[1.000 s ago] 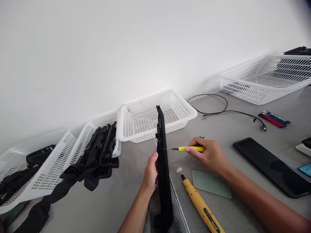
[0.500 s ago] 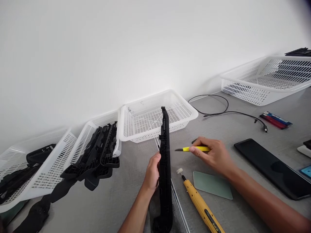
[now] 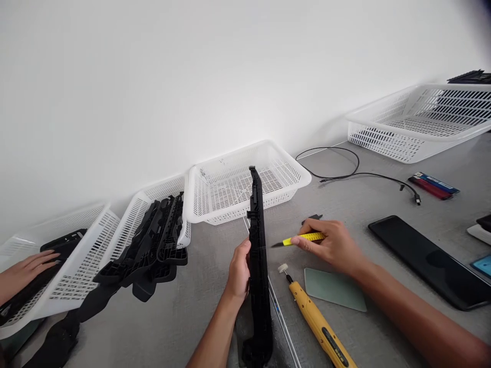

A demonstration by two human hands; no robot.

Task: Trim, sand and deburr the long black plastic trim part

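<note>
A long black plastic trim piece stands lengthwise in front of me, ribbed along its face. My left hand is closed around its left edge near the middle. To the right, my right hand pinches a yellow utility knife, its dark blade pointing left at the trim piece with a small gap between. A yellow rotary tool with a pale round tip lies below the knife. Beside it rests a frosted glass plate, partly under my right forearm.
White baskets line the wall: one in the middle, one far right, two at left holding black parts. Another person's hand reaches into the leftmost basket. A cable, red and blue packets and a black phone lie at right.
The knife and my right hand have shifted slightly left and down. The trim piece's top tilts a little further left. Another person's hand has come into the leftmost basket.
</note>
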